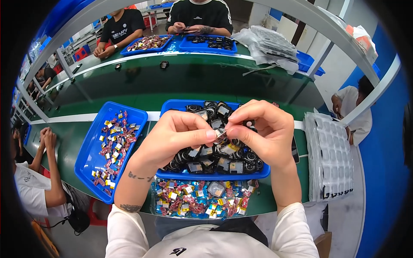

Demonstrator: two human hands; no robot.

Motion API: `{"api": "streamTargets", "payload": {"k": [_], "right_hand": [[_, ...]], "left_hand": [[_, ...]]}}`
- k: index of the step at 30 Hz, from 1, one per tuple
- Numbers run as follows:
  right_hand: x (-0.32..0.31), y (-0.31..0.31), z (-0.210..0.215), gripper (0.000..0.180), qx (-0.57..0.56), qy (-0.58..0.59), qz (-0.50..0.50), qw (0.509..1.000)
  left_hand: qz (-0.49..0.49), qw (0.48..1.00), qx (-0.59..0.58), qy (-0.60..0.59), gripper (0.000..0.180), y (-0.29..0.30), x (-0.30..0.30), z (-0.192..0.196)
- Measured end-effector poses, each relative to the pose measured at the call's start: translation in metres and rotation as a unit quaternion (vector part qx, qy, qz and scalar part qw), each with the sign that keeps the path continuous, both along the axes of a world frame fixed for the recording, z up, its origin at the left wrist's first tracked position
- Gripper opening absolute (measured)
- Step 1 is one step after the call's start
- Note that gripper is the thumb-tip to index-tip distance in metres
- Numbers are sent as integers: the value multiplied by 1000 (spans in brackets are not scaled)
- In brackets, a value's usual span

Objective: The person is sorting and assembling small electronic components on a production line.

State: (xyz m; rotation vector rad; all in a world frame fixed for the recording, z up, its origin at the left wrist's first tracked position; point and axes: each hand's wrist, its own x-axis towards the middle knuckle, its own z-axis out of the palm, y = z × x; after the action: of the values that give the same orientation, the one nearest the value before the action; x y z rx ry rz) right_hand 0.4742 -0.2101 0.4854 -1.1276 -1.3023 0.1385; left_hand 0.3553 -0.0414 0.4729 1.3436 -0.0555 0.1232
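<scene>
My left hand (187, 134) and my right hand (262, 131) meet in front of me, thumbs and forefingers pinching a small silvery part (220, 133) between them. The fingertips cover most of it, so its exact kind is hard to make out. Below the hands sits a blue tray (211, 176) heaped with black round-faced plastic housings (210, 165), some with pale square pieces inside. Closer to my body, a shallow clear tray (156, 206) carries several small red circuit boards (198, 208) with silver battery packs and yellow tape.
To the left lies another blue tray (81, 161) with more boards and batteries. White blister trays (329, 157) are stacked at the right. Across the green bench (180, 81), people work by two more blue trays, near piled plastic packaging (271, 45). A white frame (107, 8) arches overhead.
</scene>
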Motion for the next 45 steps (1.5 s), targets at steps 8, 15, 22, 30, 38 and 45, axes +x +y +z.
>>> {"api": "streamTargets", "payload": {"k": [8, 15, 22, 30, 38, 45], "right_hand": [[5, 7, -6, 19, 4, 115, -52, 992], [-5, 14, -6, 15, -37, 142, 21, 989], [7, 12, -7, 13, -34, 97, 19, 995], [1, 6, -2, 22, -78, 215, 35, 973], [8, 18, -24, 15, 13, 280, 129, 951], [6, 21, -19, 13, -12, 221, 72, 973]], "left_hand": [[205, 882, 338, -256, 5, 0, 0, 5], [185, 916, 311, -173, 15, -2, 1, 3], [156, 959, 210, -106, 9, -5, 2, 5], [133, 971, 151, -131, 12, -2, 1, 2], [78, 992, 61, -75, 8, -1, 6, -4], [81, 993, 47, -71, 6, -2, 11, -6]]}}
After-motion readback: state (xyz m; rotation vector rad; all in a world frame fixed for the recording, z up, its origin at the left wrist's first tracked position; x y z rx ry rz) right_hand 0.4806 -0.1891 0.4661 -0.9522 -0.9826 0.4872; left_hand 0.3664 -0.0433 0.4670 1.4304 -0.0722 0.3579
